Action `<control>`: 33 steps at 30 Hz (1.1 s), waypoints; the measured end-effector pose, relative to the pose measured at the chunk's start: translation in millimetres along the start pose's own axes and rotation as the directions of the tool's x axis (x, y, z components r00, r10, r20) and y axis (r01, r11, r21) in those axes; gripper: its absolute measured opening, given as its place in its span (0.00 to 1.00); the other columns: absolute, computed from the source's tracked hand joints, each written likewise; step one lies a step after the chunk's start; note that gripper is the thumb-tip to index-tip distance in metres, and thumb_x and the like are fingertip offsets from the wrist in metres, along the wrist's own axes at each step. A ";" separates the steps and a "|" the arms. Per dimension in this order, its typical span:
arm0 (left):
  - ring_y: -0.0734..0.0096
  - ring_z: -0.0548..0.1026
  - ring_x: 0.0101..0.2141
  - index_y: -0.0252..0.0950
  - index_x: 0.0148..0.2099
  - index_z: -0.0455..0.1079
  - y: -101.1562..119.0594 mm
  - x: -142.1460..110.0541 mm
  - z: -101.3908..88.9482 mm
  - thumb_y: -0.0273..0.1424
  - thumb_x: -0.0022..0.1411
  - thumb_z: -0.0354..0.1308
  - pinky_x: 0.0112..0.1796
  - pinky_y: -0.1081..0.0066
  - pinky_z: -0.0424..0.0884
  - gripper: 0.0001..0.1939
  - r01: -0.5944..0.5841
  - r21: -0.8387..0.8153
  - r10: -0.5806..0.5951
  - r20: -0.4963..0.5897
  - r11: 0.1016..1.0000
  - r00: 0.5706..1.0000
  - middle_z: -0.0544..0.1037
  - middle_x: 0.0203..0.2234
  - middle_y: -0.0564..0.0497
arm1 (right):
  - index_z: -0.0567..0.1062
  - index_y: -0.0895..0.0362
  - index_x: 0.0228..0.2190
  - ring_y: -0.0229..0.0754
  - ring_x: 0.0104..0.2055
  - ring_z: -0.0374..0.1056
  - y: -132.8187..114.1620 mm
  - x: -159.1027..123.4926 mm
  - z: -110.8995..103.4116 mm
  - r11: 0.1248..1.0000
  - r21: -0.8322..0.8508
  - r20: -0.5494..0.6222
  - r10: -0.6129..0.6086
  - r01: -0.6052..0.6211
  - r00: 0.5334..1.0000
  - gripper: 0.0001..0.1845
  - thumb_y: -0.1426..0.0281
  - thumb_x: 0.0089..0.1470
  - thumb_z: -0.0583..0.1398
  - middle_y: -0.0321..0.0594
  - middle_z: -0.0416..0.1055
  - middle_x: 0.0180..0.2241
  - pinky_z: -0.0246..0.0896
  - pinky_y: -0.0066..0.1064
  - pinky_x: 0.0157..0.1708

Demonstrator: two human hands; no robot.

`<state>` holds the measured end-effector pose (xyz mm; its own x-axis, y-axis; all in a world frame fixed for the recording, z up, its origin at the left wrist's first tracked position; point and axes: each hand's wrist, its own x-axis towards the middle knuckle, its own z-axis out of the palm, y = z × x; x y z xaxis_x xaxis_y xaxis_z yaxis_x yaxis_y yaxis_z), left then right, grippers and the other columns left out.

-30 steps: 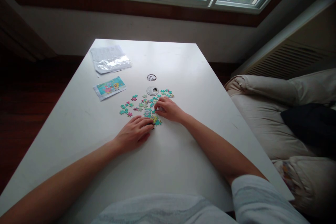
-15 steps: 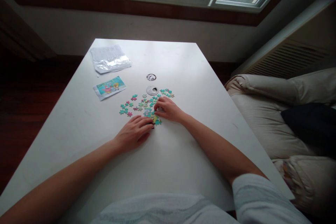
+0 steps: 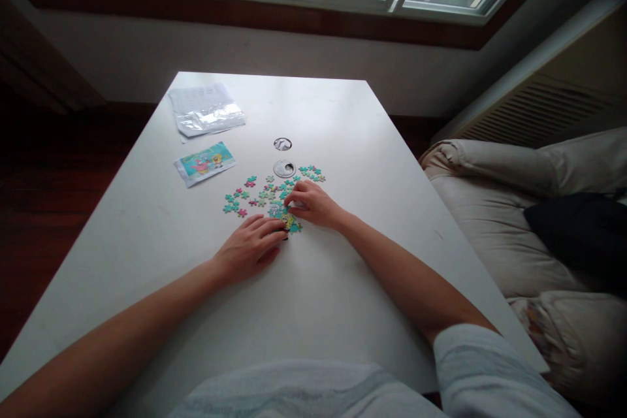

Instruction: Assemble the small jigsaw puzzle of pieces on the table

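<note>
Several joined jigsaw puzzle pieces (image 3: 277, 210) in teal and yellow lie on the white table (image 3: 333, 300) between my hands. My left hand (image 3: 252, 241) rests flat, fingers stretched, its fingertips touching the lower left edge of the joined part. From the right, my right hand (image 3: 311, 201) reaches over the joined part, thumb and index finger pinched at its upper right side on a puzzle piece mostly hidden by the fingers. Loose jigsaw pieces (image 3: 235, 201), teal, pink and pale green, are scattered beyond and to the left of the hands.
A picture card (image 3: 206, 163) with colourful cartoon figures lies left of the pieces. Behind it is a clear plastic bag (image 3: 208, 111) with papers. Two round inserts (image 3: 284, 168) sit in the tabletop. A beige sofa (image 3: 470, 222) stands to the right.
My right hand's fingertips have shifted slightly left over the joined pieces. My left hand stays in place.
</note>
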<state>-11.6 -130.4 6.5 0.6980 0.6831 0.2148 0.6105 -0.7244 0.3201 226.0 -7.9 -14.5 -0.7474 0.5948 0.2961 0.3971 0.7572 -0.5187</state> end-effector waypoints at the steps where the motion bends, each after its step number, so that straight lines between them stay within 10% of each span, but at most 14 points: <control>1: 0.60 0.70 0.59 0.41 0.58 0.68 0.0 0.1 0.0 0.29 0.71 0.51 0.62 0.53 0.60 0.16 0.001 0.002 -0.001 0.005 1.000 1.000 0.72 0.60 0.46 | 0.80 0.51 0.40 0.44 0.41 0.62 0.2 0.1 0.1 1.000 -0.001 0.001 0.001 -0.001 1.000 0.07 0.69 0.57 0.65 0.40 0.68 0.37 0.56 0.38 0.48; 33: 0.60 0.69 0.59 0.41 0.59 0.68 -0.4 0.1 -0.9 0.28 0.70 0.52 0.62 0.53 0.60 0.17 -0.005 0.003 0.005 0.007 1.000 1.000 0.72 0.60 0.46 | 0.81 0.52 0.40 0.45 0.43 0.64 3.9 -0.5 -11.5 0.998 0.052 0.050 -0.048 0.046 0.998 0.11 0.75 0.59 0.60 0.42 0.70 0.38 0.59 0.38 0.50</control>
<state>-12.1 -130.0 7.2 0.7038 0.6786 0.2101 0.6079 -0.7283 0.3163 234.0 -2.1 -7.4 -0.7913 0.5433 0.2805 0.3341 0.7684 -0.5459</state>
